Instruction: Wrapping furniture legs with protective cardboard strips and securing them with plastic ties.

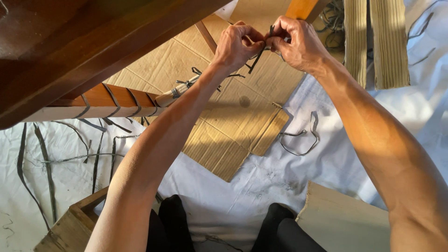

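Note:
My left hand (pixel 235 44) and my right hand (pixel 298 42) meet at the top centre, both pinching a thin dark strap (pixel 258 57) between the fingertips. The strap's loose end hangs down between the hands. Just above them an orange-brown wooden bar (pixel 301 7) runs up out of view. A dark wooden furniture part (pixel 84 42) fills the upper left, and a lighter rail (pixel 116 100) under it is bound with several dark strap loops.
Flattened cardboard (pixel 224 126) lies on a white sheet (pixel 261 182) covering the floor. Loose dark straps (pixel 298 137) are scattered on the sheet. Corrugated card strips (pixel 387 42) lie at top right, a wooden stool (pixel 70 224) at bottom left, another cardboard piece (pixel 340 219) at bottom right.

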